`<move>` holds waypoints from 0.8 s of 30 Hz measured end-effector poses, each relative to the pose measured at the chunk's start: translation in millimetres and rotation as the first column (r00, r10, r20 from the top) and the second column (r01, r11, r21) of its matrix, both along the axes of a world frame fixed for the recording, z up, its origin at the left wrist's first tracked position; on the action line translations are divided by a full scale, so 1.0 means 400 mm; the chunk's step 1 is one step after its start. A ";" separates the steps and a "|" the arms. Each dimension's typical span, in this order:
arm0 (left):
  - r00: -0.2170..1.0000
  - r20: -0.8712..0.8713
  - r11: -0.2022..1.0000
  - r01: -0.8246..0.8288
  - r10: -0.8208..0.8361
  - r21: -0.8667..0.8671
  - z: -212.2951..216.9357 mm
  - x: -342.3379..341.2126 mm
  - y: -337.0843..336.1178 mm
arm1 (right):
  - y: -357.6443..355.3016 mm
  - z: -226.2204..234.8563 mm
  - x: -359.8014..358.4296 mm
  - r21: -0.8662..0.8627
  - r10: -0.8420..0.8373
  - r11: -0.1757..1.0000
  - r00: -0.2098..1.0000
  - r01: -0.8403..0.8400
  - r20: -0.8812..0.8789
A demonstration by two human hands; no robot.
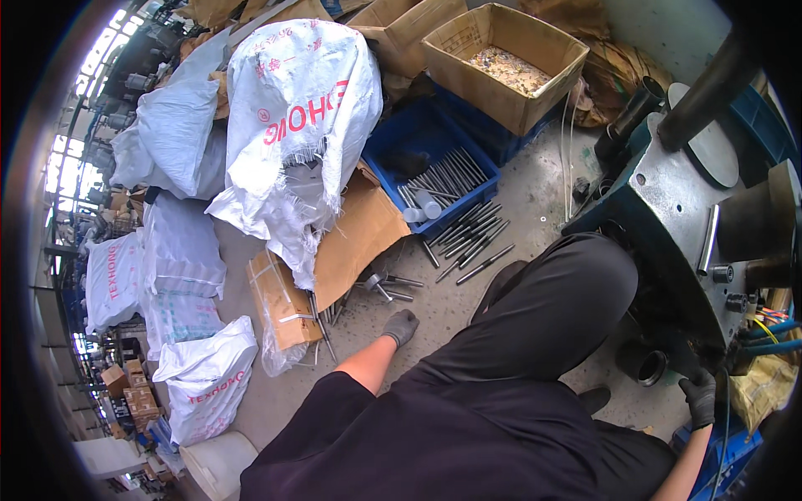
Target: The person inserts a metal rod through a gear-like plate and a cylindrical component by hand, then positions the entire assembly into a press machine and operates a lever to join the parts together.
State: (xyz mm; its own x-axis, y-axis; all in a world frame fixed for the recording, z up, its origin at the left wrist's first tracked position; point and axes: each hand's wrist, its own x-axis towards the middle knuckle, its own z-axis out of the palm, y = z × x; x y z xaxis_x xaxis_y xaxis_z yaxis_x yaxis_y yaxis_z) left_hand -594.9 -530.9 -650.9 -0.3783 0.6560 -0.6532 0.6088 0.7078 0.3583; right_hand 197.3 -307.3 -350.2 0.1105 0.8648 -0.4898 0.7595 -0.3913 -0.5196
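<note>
Our left hand (401, 326) in a grey glove reaches down, fingers curled loosely, holding nothing, close to the metal rods (393, 288) lying on the floor (518, 200). Our right hand (698, 398) rests half closed beside the big machine (668, 192)

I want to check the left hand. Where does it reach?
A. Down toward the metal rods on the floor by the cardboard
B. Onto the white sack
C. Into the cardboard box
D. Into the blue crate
A: the gloved left hand is low over the floor, next to loose rods beside the cardboard, apart from the crate.
</note>
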 end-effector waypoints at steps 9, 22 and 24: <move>0.300 0.054 0.259 -0.889 0.952 0.376 -0.180 -0.141 0.121 | -0.013 -0.007 0.149 0.168 -0.041 0.984 0.993 0.059 -0.111; 0.200 0.311 0.193 -0.980 0.929 0.054 -0.302 -0.348 0.087 | 0.007 -0.094 0.157 0.050 -0.200 0.979 0.978 0.197 0.052; 0.446 0.216 0.405 -0.890 0.869 0.209 -0.334 -0.151 0.224 | -0.057 0.038 0.194 0.017 -0.235 0.972 0.956 0.236 0.177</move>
State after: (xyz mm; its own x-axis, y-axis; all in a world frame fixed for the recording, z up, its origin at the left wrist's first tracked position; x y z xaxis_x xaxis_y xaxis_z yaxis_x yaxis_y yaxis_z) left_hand -655.1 -441.3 -784.3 -0.8139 0.1231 -0.5678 -0.3253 0.7131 0.6210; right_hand 274.9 -330.2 -335.1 0.3959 0.8020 -0.4472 0.7253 -0.5718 -0.3833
